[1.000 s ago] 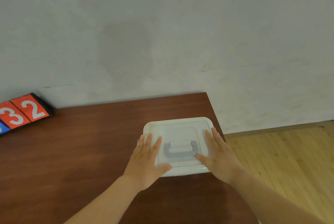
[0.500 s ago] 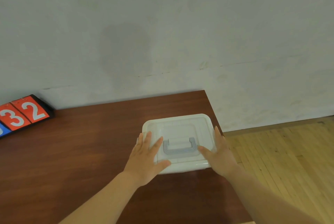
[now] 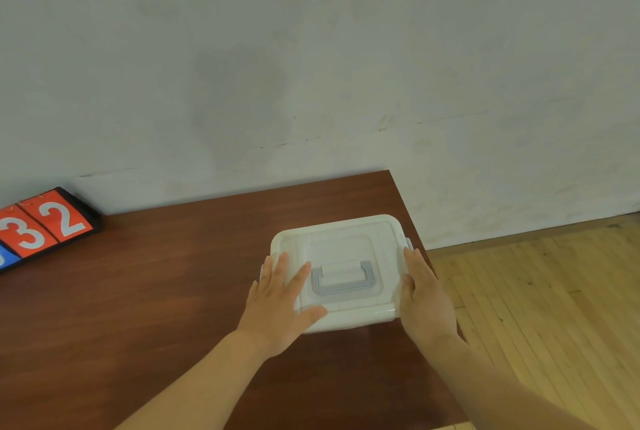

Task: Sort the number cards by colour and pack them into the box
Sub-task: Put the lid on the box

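soft, even, dimmish light; faint shadows; slight overall softness; wide-angle bending at edges.

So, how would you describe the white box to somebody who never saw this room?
Look at the dark brown table against the grey wall, and go to its far right corner. There lies a flat white plastic box, lid closed, the left hand on it and the right hand at its side. Its grey handle sets it apart from the red number cards at the far left.
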A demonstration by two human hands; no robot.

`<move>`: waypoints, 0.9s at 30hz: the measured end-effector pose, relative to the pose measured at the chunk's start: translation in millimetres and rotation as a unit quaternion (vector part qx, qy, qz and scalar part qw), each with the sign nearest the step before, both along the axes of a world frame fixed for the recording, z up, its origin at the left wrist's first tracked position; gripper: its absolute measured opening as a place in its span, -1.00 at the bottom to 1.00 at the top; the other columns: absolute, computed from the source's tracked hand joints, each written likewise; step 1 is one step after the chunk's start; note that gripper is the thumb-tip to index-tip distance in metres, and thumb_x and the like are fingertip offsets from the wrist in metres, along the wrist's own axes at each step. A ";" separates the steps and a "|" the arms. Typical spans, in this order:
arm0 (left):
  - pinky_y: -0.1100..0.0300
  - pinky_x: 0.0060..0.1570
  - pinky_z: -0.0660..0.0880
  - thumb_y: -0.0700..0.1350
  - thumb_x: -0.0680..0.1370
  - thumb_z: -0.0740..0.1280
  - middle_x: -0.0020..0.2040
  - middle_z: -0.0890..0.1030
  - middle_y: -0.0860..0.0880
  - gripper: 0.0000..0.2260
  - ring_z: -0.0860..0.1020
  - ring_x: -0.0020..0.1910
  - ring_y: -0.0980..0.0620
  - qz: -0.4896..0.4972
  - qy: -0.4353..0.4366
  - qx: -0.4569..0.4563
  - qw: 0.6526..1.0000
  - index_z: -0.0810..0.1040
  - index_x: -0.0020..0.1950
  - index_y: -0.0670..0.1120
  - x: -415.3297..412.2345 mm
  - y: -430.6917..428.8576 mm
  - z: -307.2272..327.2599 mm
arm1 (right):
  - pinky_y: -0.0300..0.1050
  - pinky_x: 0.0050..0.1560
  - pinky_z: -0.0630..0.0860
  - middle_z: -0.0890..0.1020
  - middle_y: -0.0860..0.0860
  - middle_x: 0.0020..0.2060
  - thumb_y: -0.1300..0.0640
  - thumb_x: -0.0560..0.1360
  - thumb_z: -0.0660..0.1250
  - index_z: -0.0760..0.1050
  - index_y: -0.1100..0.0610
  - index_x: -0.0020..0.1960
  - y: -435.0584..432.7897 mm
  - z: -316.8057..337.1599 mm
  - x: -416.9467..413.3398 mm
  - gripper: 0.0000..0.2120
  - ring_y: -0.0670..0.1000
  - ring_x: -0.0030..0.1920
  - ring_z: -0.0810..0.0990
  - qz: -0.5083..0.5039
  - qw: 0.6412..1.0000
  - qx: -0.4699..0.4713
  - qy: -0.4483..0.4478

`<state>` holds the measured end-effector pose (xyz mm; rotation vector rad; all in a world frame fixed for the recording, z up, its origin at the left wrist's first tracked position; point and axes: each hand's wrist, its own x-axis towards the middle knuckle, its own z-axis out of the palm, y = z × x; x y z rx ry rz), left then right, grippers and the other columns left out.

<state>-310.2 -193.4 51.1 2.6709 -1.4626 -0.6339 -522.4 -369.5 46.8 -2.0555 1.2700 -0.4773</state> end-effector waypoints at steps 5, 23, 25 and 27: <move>-0.21 0.57 -0.10 0.48 0.52 0.05 0.58 -0.44 0.06 -0.24 -0.49 0.53 -0.07 -0.001 0.005 -0.007 1.000 -0.25 0.59 0.29 -1.2 1.2 1.2 | -0.10 0.17 0.61 0.21 -0.15 0.57 0.13 0.69 0.07 0.21 -0.15 0.56 -2.8 -0.1 0.2 -0.53 -0.01 0.37 0.50 0.028 0.998 -0.023 0.051; -0.20 0.57 -0.09 0.48 0.52 0.07 0.60 -0.40 0.08 -0.24 -0.48 0.53 -0.06 0.011 0.004 -0.018 1.000 -0.20 0.60 0.29 -2.5 1.9 -0.4 | -0.22 -0.10 0.58 0.61 -0.16 0.11 0.10 0.56 0.25 0.34 -0.09 0.51 -18.0 9.5 0.0 -0.48 -0.10 0.05 0.60 -0.045 0.981 0.174 -0.071; -0.20 0.57 -0.10 0.47 0.52 0.08 0.60 -0.40 0.08 -0.24 -0.48 0.53 -0.05 0.012 0.007 -0.019 1.000 -0.20 0.60 0.29 -2.0 1.8 -0.8 | -0.28 -0.14 0.54 0.61 -0.15 0.09 0.09 0.58 0.20 0.27 -0.18 0.54 -16.1 9.7 -0.2 -0.46 -0.11 -0.01 0.61 -0.030 0.981 0.179 -0.073; -0.19 0.58 -0.11 0.47 0.52 0.08 0.60 -0.40 0.08 -0.24 -0.49 0.53 -0.05 0.012 0.009 -0.021 1.000 -0.20 0.60 0.30 -2.0 1.1 -0.9 | -0.33 -0.19 0.50 0.62 -0.16 0.03 0.09 0.61 0.16 0.21 -0.22 0.55 -14.8 10.7 -0.7 -0.46 -0.12 -0.06 0.61 -0.010 0.983 0.170 -0.062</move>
